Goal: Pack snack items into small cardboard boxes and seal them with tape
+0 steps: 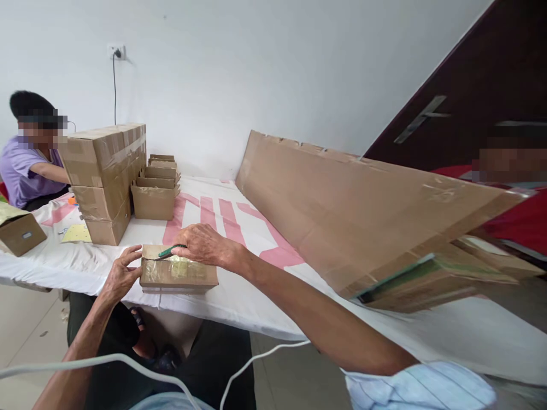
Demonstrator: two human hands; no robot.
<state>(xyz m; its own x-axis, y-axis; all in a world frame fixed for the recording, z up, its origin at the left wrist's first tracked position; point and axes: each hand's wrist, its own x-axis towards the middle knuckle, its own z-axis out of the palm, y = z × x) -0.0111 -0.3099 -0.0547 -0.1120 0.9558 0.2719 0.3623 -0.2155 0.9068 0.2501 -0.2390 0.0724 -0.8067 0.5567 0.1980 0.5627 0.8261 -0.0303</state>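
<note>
A small taped cardboard box (pixel 179 278) lies at the front edge of the cloth-covered table (pixel 239 296). My left hand (pixel 121 275) grips its left end, fingers at the top corner and thumb low on the side. Over the top of the box, my right hand (pixel 203 244) is closed around a green utility knife (pixel 171 249). The knife points left and lies close to the tape near the box's left top edge; its blade is too small to make out clearly.
Stacked taped boxes (pixel 105 182) stand at the left, beside a row of open-topped boxes (pixel 154 199). A long cardboard panel (pixel 367 210) leans across the right. A person (pixel 32 162) sits at the far left near another box (pixel 21 230). White cable (pixel 106 359) crosses in front.
</note>
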